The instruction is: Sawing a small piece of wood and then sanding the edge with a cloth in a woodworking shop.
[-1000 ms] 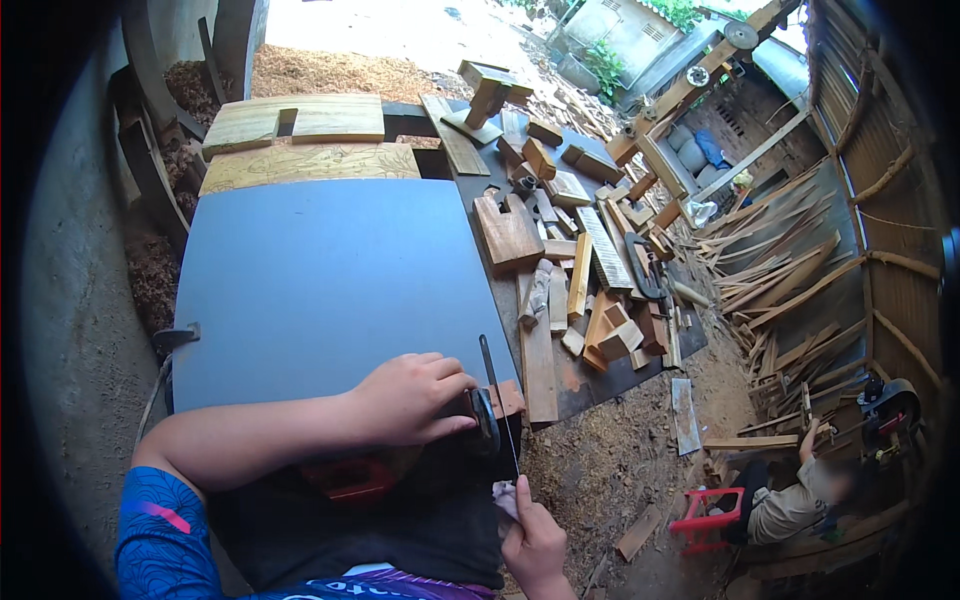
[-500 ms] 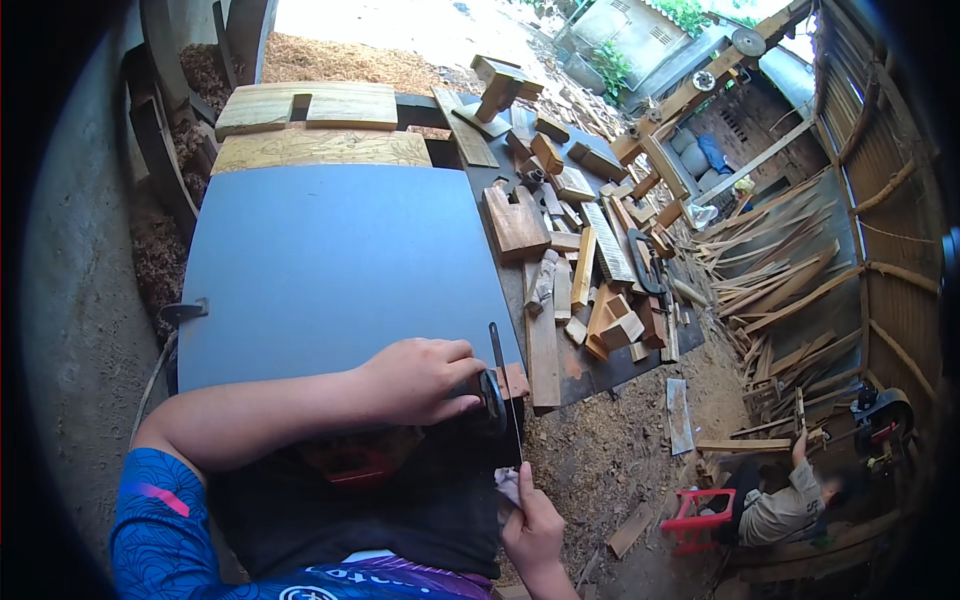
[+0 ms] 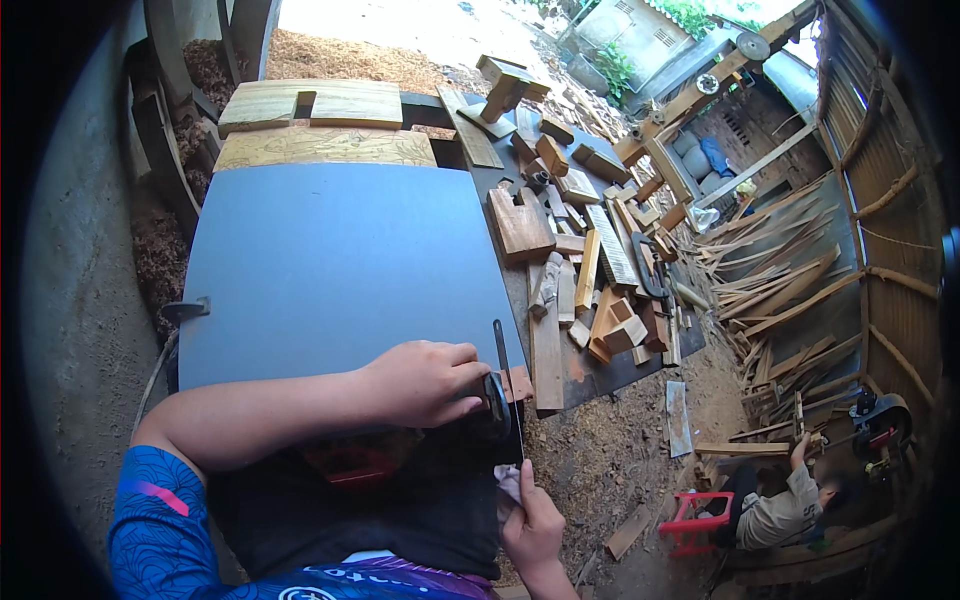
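My left hand [image 3: 435,382] reaches across to the near right corner of the blue-grey board [image 3: 340,265]. Its fingers are closed on a dark, rounded metal piece that looks like a clamp [image 3: 494,405]. Beside it, a small reddish-brown wood block [image 3: 517,384] shows at the corner. A long, thin metal strip, perhaps a file [image 3: 502,345], runs past the block toward me. My right hand [image 3: 535,520], lower down and off the board's edge, pinches the strip's near end. A pale crumpled rag [image 3: 508,482] is bunched at that hand. The palm-side fingers are hidden.
Wood offcuts [image 3: 590,270] and a black C-clamp [image 3: 648,265] crowd a dark bench at right. A notched plank [image 3: 350,105] lies beyond the board. A metal bracket [image 3: 187,309] juts from its left edge. Another person [image 3: 785,510] sits by a red stool [image 3: 695,520] at far right.
The thin strip has shifted very slightly, its far tip a little farther out. Both hands keep their hold in nearly the same places, and the whole view has moved a touch.
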A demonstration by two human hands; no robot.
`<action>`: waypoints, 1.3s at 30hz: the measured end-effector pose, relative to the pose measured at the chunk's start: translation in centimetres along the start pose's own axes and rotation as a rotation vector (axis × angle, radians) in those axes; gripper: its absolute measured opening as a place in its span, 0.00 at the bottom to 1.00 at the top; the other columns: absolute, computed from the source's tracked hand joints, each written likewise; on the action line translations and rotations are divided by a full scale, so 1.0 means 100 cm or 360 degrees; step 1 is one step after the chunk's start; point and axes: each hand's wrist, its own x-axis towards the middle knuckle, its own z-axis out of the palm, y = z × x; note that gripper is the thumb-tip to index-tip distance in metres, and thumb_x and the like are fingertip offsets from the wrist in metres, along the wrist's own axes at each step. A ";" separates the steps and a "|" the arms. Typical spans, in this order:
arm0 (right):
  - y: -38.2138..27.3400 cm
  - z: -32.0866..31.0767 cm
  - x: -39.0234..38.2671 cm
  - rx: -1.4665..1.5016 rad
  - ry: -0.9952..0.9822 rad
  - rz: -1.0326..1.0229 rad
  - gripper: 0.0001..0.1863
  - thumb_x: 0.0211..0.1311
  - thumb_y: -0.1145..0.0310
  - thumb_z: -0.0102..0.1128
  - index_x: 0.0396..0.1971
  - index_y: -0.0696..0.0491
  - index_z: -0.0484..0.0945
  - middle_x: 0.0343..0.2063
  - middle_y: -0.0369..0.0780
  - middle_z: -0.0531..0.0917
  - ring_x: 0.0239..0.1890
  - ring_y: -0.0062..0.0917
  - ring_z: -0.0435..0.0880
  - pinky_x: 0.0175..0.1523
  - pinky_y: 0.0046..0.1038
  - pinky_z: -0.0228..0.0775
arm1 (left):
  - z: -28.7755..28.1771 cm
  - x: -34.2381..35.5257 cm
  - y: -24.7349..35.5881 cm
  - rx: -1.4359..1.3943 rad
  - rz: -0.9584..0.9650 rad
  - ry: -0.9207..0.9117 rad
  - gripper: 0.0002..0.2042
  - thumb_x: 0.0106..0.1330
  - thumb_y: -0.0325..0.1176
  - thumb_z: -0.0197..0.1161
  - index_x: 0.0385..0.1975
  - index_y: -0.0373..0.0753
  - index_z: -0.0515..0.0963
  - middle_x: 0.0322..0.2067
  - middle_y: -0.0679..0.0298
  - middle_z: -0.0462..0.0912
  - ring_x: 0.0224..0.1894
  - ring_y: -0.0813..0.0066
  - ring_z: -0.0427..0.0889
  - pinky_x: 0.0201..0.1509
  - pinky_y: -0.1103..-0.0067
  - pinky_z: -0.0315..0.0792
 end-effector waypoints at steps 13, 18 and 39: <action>0.011 0.013 -0.014 0.0054 0.0081 -0.0059 0.36 0.57 0.85 0.56 0.70 0.54 0.72 0.31 0.46 0.83 0.29 0.40 0.85 0.37 0.40 0.78 | -0.005 -0.003 0.006 -0.0069 -0.0029 -0.0054 0.18 0.67 0.40 0.66 0.53 0.37 0.79 0.41 0.54 0.81 0.40 0.51 0.85 0.43 0.62 0.81; 0.028 0.042 0.022 -0.0008 0.0096 -0.0114 0.37 0.56 0.87 0.53 0.69 0.55 0.73 0.30 0.46 0.83 0.30 0.40 0.85 0.38 0.40 0.78 | -0.005 -0.006 0.011 -0.0127 -0.0085 -0.0099 0.18 0.67 0.39 0.67 0.54 0.38 0.79 0.42 0.54 0.80 0.41 0.50 0.85 0.44 0.62 0.81; -0.009 -0.023 0.000 -0.0054 -0.0222 0.0029 0.28 0.64 0.85 0.57 0.66 0.62 0.73 0.39 0.45 0.89 0.37 0.36 0.90 0.46 0.33 0.82 | 0.001 -0.004 -0.002 0.0024 0.0064 0.0031 0.20 0.64 0.38 0.69 0.52 0.37 0.79 0.41 0.56 0.80 0.41 0.53 0.85 0.43 0.63 0.81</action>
